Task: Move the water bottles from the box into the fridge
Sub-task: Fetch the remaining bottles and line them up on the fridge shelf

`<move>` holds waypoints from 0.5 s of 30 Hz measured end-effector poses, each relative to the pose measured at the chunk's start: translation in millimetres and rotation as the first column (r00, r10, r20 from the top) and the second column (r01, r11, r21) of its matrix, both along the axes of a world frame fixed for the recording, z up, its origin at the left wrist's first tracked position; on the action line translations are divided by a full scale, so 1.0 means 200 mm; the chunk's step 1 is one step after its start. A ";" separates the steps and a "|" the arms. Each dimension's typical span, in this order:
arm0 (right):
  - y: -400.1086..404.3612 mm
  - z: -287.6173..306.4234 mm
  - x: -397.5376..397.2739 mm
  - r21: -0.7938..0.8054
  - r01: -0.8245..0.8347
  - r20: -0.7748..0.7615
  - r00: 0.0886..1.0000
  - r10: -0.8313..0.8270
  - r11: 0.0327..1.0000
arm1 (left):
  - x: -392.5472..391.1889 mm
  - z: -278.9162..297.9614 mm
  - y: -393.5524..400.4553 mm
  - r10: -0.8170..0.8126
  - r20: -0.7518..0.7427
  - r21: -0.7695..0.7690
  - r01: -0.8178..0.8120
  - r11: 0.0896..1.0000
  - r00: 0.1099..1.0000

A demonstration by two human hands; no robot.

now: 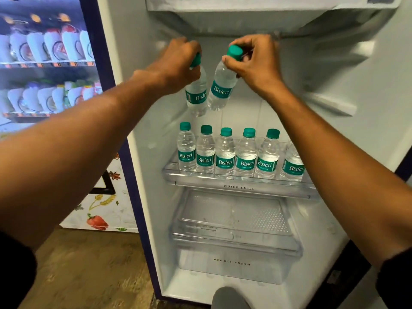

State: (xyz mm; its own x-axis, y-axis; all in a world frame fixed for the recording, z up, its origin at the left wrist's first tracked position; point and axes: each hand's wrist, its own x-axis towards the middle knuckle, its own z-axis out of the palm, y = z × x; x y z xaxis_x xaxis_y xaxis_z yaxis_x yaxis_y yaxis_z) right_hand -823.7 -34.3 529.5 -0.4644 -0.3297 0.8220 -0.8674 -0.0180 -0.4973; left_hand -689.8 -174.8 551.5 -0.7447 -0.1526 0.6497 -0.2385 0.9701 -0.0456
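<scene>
The left hand (178, 61) grips a small water bottle (196, 94) by its green cap and neck, fingers curled over the top, so the bottle hangs down inside the open fridge (138, 108). The right hand (256, 63) pinches the green cap of a second bottle (221, 90) between thumb and fingers; this bottle tilts, its base swung toward the left one. The two hanging bottles are just beside each other at label height, and I cannot tell whether they touch. Both are in the air above the clear shelf (238, 187) marked "QUICK CHILL".

On that shelf six bottles stand upright in a row, side by side near the front edge, all with green caps and green labels. The leftmost bottle in the row (186, 150) stands almost under the two held ones; the rightmost bottle in the row (293, 163) is partly hidden behind the right forearm.

Below the shelf sits a clear drawer (231, 264) marked "VEGGIE FRESH", with a clear tray (234, 217) over it. To the left of the fridge, a lit glass-fronted cabinet (44, 63) holds rows of packets, blurred. Under it a white panel (104, 210) shows printed vegetables and spices. The floor (89, 275) is brown. The box is out of view.
</scene>
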 end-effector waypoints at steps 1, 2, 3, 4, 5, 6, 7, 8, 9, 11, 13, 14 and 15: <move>-0.02 -0.01 -0.02 0.023 0.002 -0.009 1.000 -0.002 1.000 | -0.03 -0.01 -0.01 0.009 0.016 0.002 -0.009 1.000 1.000; -0.04 -0.03 -0.03 0.049 0.006 -0.008 1.000 -0.006 0.999 | -0.05 -0.03 -0.01 0.020 0.037 0.003 -0.020 1.000 0.999; -0.06 -0.04 -0.05 0.081 0.016 0.000 1.000 -0.016 0.997 | -0.08 -0.05 -0.02 0.031 0.058 0.002 -0.031 1.000 0.998; -0.08 -0.06 -0.07 0.116 0.029 0.004 1.000 -0.030 0.993 | -0.10 -0.07 -0.03 0.042 0.078 0.003 -0.043 0.999 0.996; -0.10 -0.08 -0.08 0.153 0.046 0.003 0.999 -0.047 0.987 | -0.12 -0.09 -0.04 0.051 0.098 0.007 -0.052 0.999 0.994; -0.11 -0.10 -0.09 0.187 0.061 0.001 0.998 -0.062 0.980 | -0.15 -0.12 -0.05 0.056 0.118 0.009 -0.057 0.998 0.991; -0.12 -0.12 -0.11 0.222 0.071 0.003 0.997 -0.073 0.972 | -0.17 -0.14 -0.07 0.058 0.137 0.007 -0.060 0.998 0.989; -0.13 -0.14 -0.12 0.255 0.077 0.011 0.997 -0.083 0.964 | -0.18 -0.17 -0.08 0.059 0.156 0.003 -0.060 0.998 0.986; -0.15 -0.15 -0.13 0.289 0.078 0.025 0.996 -0.089 0.954 | -0.20 -0.19 -0.10 0.061 0.174 -0.004 -0.061 0.998 0.983; -0.18 -0.19 -0.15 0.368 0.084 0.044 0.993 -0.107 0.926 | -0.22 -0.24 -0.13 0.061 0.208 -0.020 -0.058 0.998 0.976; -0.22 -0.23 -0.17 0.461 0.081 0.035 0.993 -0.110 0.884 | -0.24 -0.28 -0.15 0.067 0.248 -0.027 -0.062 0.998 0.966; -0.23 -0.24 -0.17 0.502 0.069 0.035 0.994 -0.100 0.862 | -0.24 -0.30 -0.15 0.072 0.267 -0.030 -0.066 0.997 0.961; -0.24 -0.26 -0.17 0.533 0.053 0.042 0.995 -0.090 0.844 | -0.25 -0.32 -0.16 0.075 0.283 -0.034 -0.068 0.997 0.956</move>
